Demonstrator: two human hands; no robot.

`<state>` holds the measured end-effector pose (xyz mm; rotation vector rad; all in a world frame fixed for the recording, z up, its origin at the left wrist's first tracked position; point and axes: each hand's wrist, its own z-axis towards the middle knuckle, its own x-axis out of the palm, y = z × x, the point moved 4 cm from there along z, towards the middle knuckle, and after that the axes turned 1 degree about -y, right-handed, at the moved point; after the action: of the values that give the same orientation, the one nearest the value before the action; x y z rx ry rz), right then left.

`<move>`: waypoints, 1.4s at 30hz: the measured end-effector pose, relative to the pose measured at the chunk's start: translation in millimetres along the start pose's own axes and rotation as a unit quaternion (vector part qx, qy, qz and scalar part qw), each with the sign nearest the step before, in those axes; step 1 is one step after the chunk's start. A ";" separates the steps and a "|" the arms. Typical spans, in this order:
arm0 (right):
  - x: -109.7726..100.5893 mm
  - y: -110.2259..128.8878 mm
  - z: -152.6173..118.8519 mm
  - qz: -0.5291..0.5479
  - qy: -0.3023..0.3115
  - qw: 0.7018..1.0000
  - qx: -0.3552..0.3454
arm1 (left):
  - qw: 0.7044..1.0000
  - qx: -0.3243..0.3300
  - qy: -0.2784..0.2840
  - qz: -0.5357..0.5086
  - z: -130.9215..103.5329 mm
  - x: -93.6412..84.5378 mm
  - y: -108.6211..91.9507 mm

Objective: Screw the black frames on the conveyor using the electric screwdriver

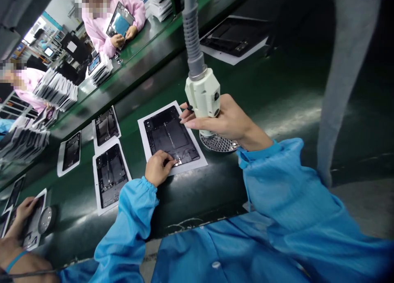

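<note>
In front of me a black tablet housing (172, 137) lies open-side up on a white sheet (192, 165), with a thin cable down its middle. My left hand (159, 167) is closed at its lower edge, thumb and fingers together beside a small shiny part (177, 162); what they pinch, if anything, is hidden. My right hand (226, 121) is wrapped round a white air nozzle (203, 96) hanging from a grey corrugated hose (193, 37). The nozzle stands upright beside the housing's right edge. Below it shows a perforated metal disc (215, 144).
More tablet housings lie on sheets to the left (111, 174) and one at the far right (229, 37). A co-worker's hand (26, 209) works at the lower left. Across the bench a person in pink (135, 6) holds a tablet near stacked housings (57, 88).
</note>
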<state>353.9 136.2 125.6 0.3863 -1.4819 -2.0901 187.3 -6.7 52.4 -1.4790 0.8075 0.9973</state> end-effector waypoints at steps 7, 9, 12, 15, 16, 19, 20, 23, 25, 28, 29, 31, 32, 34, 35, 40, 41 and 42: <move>44.1 0.8 -10.3 0.050 0.061 0.994 0.080 | 0.973 0.190 -0.073 0.106 -23.9 8.4 -6.0; 57.4 -5.7 -15.0 0.051 0.033 0.995 0.085 | 0.968 0.196 -0.103 0.119 -21.4 11.4 -2.2; 72.3 -18.8 -20.2 0.054 -0.008 0.995 0.083 | 0.970 0.175 -0.137 0.099 -13.2 17.1 4.1; 78.6 -31.6 -22.6 0.041 -0.038 0.995 0.077 | 0.974 0.154 -0.148 0.080 -8.6 22.5 6.3; 79.4 -35.3 -23.1 0.036 -0.044 0.995 0.076 | 0.974 0.152 -0.147 0.077 -8.4 23.7 5.8; 80.7 -44.5 -24.5 0.029 -0.048 0.995 0.078 | 0.975 0.155 -0.143 0.073 -9.9 24.9 3.4; 81.0 -47.1 -25.1 0.027 -0.047 0.995 0.078 | 0.975 0.155 -0.142 0.074 -10.3 25.1 2.9; 82.1 -53.3 -27.4 0.010 -0.041 0.996 0.075 | 0.977 0.149 -0.135 0.076 -10.6 26.5 2.5; 82.9 -56.1 -29.2 -0.004 -0.033 0.997 0.072 | 0.978 0.149 -0.128 0.075 -10.3 28.2 2.6; 83.4 -56.4 -31.8 -0.025 -0.024 0.998 0.057 | 0.979 0.149 -0.122 0.069 -10.3 30.1 2.6; 83.7 -55.8 -32.6 -0.033 -0.021 0.998 0.050 | 0.979 0.150 -0.121 0.068 -10.5 30.3 2.5; 84.9 -54.7 -34.2 -0.048 -0.013 0.998 0.042 | 0.979 0.152 -0.120 0.065 -10.9 30.5 2.2; 85.7 -54.5 -34.8 -0.053 -0.009 0.998 0.043 | 0.979 0.152 -0.118 0.064 -11.1 30.5 2.0; 86.5 -54.1 -35.4 -0.054 -0.010 0.997 0.053 | 0.980 0.148 -0.115 0.061 -11.2 30.7 2.1; 86.1 -53.3 -35.1 -0.049 -0.014 0.997 0.059 | 0.981 0.144 -0.113 0.060 -11.3 30.8 2.3; 67.2 -36.2 -24.2 -0.014 -0.045 0.998 0.041 | 0.982 0.140 -0.119 0.054 -11.7 31.7 3.4; 59.0 -31.5 -20.3 -0.014 -0.055 0.998 0.028 | 0.981 0.141 -0.122 0.054 -11.9 31.8 3.5; 49.6 -27.5 -16.3 -0.016 -0.067 0.998 0.014 | 0.980 0.142 -0.125 0.053 -12.0 31.8 3.5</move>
<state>314.9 101.6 98.0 0.2887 -1.5930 -2.1592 199.0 -17.7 22.2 -1.0524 0.8134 1.0745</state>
